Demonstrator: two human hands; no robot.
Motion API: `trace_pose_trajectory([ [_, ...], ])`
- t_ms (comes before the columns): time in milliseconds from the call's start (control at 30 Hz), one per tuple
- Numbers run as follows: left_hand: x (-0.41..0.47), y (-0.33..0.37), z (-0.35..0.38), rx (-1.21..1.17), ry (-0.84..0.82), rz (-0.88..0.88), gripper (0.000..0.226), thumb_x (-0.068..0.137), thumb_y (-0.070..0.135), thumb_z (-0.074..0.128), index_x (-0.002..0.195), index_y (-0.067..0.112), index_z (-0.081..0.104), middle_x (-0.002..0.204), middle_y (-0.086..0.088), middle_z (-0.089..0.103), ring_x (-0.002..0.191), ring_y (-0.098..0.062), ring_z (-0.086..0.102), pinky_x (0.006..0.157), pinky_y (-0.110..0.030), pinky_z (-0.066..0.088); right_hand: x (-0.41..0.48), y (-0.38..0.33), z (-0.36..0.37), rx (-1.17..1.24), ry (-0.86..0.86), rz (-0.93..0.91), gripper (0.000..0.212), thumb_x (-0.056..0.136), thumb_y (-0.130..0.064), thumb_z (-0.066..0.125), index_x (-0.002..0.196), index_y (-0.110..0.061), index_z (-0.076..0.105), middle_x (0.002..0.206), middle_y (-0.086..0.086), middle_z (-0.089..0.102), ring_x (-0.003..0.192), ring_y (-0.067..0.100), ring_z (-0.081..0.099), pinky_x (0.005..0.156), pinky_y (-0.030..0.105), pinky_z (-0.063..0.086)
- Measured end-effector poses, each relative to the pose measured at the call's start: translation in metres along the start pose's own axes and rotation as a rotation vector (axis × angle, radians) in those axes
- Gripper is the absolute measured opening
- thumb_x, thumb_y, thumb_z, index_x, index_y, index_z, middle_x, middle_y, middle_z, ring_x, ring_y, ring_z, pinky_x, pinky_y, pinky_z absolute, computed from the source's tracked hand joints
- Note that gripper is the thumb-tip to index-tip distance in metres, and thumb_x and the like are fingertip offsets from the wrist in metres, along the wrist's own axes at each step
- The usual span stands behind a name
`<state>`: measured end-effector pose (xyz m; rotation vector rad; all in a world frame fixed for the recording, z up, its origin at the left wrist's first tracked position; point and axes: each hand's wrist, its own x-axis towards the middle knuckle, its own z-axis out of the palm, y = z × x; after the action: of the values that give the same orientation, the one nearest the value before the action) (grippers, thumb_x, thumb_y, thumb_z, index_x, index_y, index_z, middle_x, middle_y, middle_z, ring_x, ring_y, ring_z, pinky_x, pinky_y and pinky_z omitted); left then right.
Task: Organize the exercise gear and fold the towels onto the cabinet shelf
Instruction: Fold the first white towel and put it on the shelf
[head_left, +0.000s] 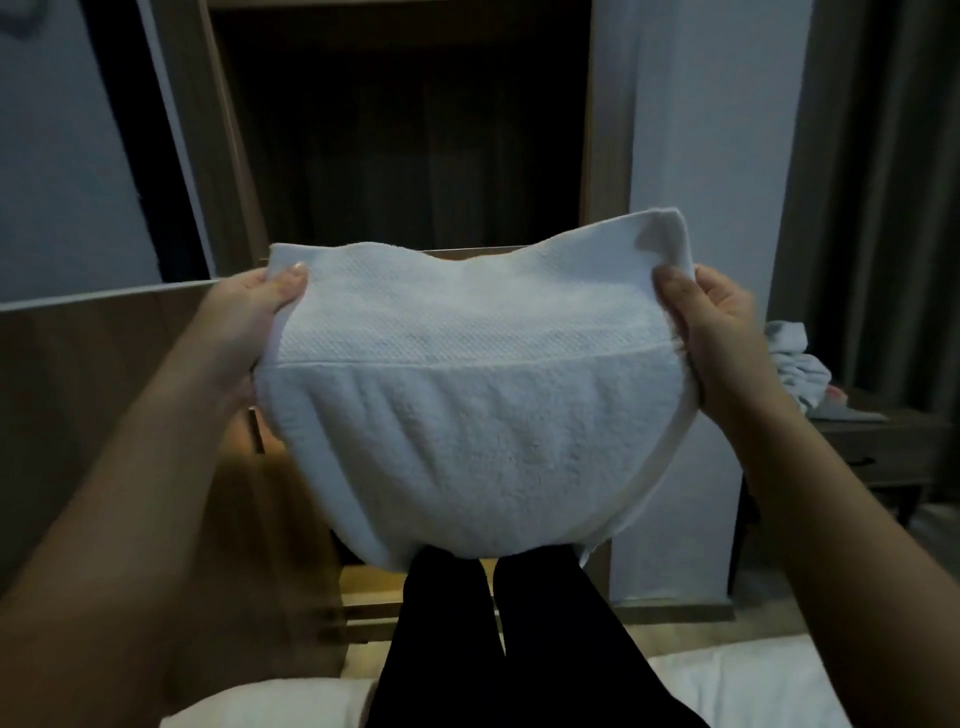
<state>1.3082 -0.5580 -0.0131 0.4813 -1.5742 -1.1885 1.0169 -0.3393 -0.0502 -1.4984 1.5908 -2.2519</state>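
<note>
Head view: left hand (249, 317) and right hand (722, 332) each pinch a top corner of the towel (467, 415), mid-fold. Next, I judge, bring the corners together toward the cabinet (405, 130).

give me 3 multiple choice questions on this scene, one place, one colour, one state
1. Where is the cloth pile? A in the cabinet B on the side table C on the floor
2. Colour of the towel? A white B red C black
3. How is the towel held? A one hand B draped on a shelf C both hands
Answers: 1 B, it sits on the table at right; 2 A, plain white; 3 C, left hand and right hand each pinch an upper corner.
</note>
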Motion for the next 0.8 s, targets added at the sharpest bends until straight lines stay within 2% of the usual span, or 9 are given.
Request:
trace_pose_trajectory([
  [133, -0.003, -0.019, 0.002, 0.089, 0.009, -0.083, 0.015, 0.099, 0.031, 0.054, 0.101, 0.021, 0.065, 0.087, 0.004, 0.076, 0.076, -0.011, 0.073, 0.056, -0.024, 0.054, -0.005, 0.011, 0.0, -0.033, 0.0, 0.105, 0.027, 0.097, -0.038, 0.055, 0.085, -0.016, 0.065, 0.073, -0.003, 0.065, 0.066, 0.013, 0.061, 0.059, 0.027, 0.052],
  [267, 0.004, -0.076, 0.014, 0.17, 0.032, -0.182, 0.018, 0.1, 0.026, 0.054, 0.091, 0.017, 0.066, 0.071, 0.006, 0.073, 0.062, -0.007, 0.07, 0.05, -0.02, 0.051, -0.007, 0.068, 0.004, -0.089, 0.016, 0.285, 0.028, 0.096, -0.034, 0.057, 0.082, -0.01, 0.062, 0.078, 0.007, 0.063, 0.073, 0.022, 0.058, 0.067, 0.036, 0.049],
  [333, 0.01, -0.114, 0.019, 0.216, 0.067, -0.251, 0.019, 0.098, 0.027, 0.056, 0.098, 0.011, 0.067, 0.076, 0.005, 0.072, 0.069, -0.013, 0.07, 0.06, -0.025, 0.053, -0.011, 0.105, 0.005, -0.142, 0.037, 0.377, 0.029, 0.096, -0.033, 0.058, 0.079, -0.009, 0.063, 0.076, 0.006, 0.062, 0.071, 0.019, 0.055, 0.065, 0.032, 0.046],
  [467, 0.028, -0.198, 0.027, 0.305, 0.059, -0.454, 0.029, 0.097, 0.034, 0.056, 0.114, 0.012, 0.065, 0.114, -0.013, 0.067, 0.104, -0.033, 0.063, 0.099, -0.051, 0.048, -0.023, 0.18, 0.013, -0.23, 0.037, 0.578, 0.033, 0.097, -0.035, 0.055, 0.086, -0.005, 0.064, 0.082, 0.006, 0.063, 0.073, 0.017, 0.055, 0.06, 0.028, 0.043],
  [567, 0.027, -0.254, 0.036, 0.426, 0.071, -0.668, 0.037, 0.09, 0.043, 0.06, 0.104, 0.01, 0.067, 0.103, -0.012, 0.069, 0.093, -0.031, 0.066, 0.083, -0.043, 0.054, -0.036, 0.232, 0.024, -0.276, 0.01, 0.785, 0.028, 0.1, -0.033, 0.049, 0.098, -0.007, 0.06, 0.099, 0.013, 0.064, 0.078, 0.02, 0.058, 0.059, 0.029, 0.044],
  [633, 0.011, -0.288, 0.041, 0.485, 0.034, -0.87, 0.052, 0.082, 0.049, 0.065, 0.114, 0.008, 0.063, 0.098, -0.009, 0.066, 0.086, -0.029, 0.065, 0.07, -0.035, 0.051, -0.046, 0.263, 0.029, -0.324, -0.08, 0.978, 0.033, 0.101, -0.028, 0.048, 0.119, -0.001, 0.055, 0.12, 0.02, 0.059, 0.09, 0.026, 0.059, 0.067, 0.032, 0.045],
  [700, -0.005, -0.321, 0.043, 0.493, -0.014, -0.982, 0.06, 0.085, 0.038, 0.069, 0.127, -0.003, 0.054, 0.122, -0.018, 0.062, 0.103, -0.037, 0.063, 0.082, -0.039, 0.051, -0.056, 0.286, 0.03, -0.364, -0.169, 1.169, 0.045, 0.101, -0.027, 0.05, 0.135, 0.003, 0.047, 0.131, 0.021, 0.055, 0.109, 0.034, 0.058, 0.078, 0.035, 0.044],
  [767, -0.011, -0.339, 0.04, 0.466, 0.014, -0.993, 0.044, 0.092, 0.024, 0.066, 0.122, -0.007, 0.056, 0.124, -0.022, 0.061, 0.104, -0.038, 0.063, 0.086, -0.041, 0.051, -0.059, 0.302, 0.028, -0.443, -0.224, 1.179, 0.037, 0.1, -0.025, 0.051, 0.127, 0.001, 0.053, 0.12, 0.017, 0.06, 0.106, 0.033, 0.058, 0.078, 0.034, 0.044],
  [800, -0.01, -0.342, 0.039, 0.462, 0.02, -0.944, 0.031, 0.095, 0.024, 0.063, 0.112, -0.002, 0.061, 0.115, -0.019, 0.065, 0.094, -0.033, 0.066, 0.078, -0.039, 0.053, -0.058, 0.308, 0.027, -0.459, -0.201, 1.09, 0.026, 0.099, -0.023, 0.051, 0.115, -0.005, 0.058, 0.108, 0.012, 0.062, 0.097, 0.029, 0.059, 0.072, 0.033, 0.043],
])
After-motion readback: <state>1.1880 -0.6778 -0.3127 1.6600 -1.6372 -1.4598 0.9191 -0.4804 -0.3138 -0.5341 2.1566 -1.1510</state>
